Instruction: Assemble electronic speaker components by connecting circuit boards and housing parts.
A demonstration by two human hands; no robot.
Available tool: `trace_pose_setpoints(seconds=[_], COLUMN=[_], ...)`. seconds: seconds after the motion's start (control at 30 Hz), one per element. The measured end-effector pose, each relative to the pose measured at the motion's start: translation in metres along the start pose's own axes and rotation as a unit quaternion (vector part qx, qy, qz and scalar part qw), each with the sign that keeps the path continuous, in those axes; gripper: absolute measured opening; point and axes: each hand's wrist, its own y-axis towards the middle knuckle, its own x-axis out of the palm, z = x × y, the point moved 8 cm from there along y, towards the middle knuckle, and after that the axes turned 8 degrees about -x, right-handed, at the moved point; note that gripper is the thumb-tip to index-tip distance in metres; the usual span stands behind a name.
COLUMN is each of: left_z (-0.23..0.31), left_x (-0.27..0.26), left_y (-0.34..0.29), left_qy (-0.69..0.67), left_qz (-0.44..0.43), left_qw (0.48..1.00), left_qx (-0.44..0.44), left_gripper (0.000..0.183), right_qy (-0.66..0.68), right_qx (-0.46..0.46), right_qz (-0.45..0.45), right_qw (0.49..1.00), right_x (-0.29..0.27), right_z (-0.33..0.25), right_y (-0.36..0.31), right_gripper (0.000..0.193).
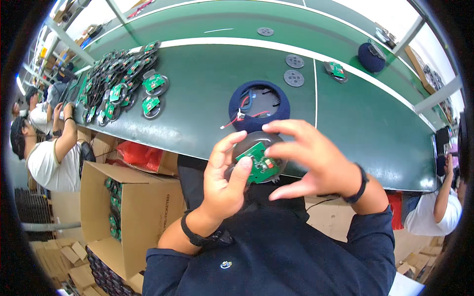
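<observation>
Green worktable (197,93) spans the upper frame. Near the centre, the left hand (224,183) pinches a dark round disc (251,140) between thumb and fingers, its green circuit board (257,173) tilted. The right hand (323,165) spreads its fingers alongside; whether they touch, I can't tell. Just above sits a round blue housing (259,104), open side up, no long axis, seemingly nearer the right hand's index finger. Boards (118,74) heap upper left.

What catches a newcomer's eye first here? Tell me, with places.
The green circuit board on a dark round piece, near centre, held in the left fingers with the right fingers spread over its right side. Just beyond sits a round navy housing with red wires. To the left, a heap of similar boards lies on the green table.
</observation>
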Motion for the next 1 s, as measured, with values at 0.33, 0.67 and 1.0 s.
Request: trace_pose_setpoints(seconds=[0.33, 0.67, 1.0], left_z=[0.012, 0.024, 0.04], left_x=[-0.068, -0.061, -0.046], left_y=[-0.023, -0.001, 0.028], left_qy=[-0.042, -0.031, 0.064], left_qz=[0.147, 0.161, 0.154], left_qw=[0.988, 0.986, 0.986], left_qx=[0.004, 0.01, 0.013], left_gripper=[0.041, 0.041, 0.048], right_qy=[-0.003, 0.04, 0.163], right_qx=[-0.005, 0.005, 0.119], right_qz=[-0.124, -0.148, -0.081], right_qw=[0.992, 0.988, 0.976], right_x=[-0.004, -0.008, -0.005], right_z=[0.082, 0.093, 0.107], right_y=[0.053, 0.047, 0.042], right_gripper=[0.031, 0.03, 0.025])
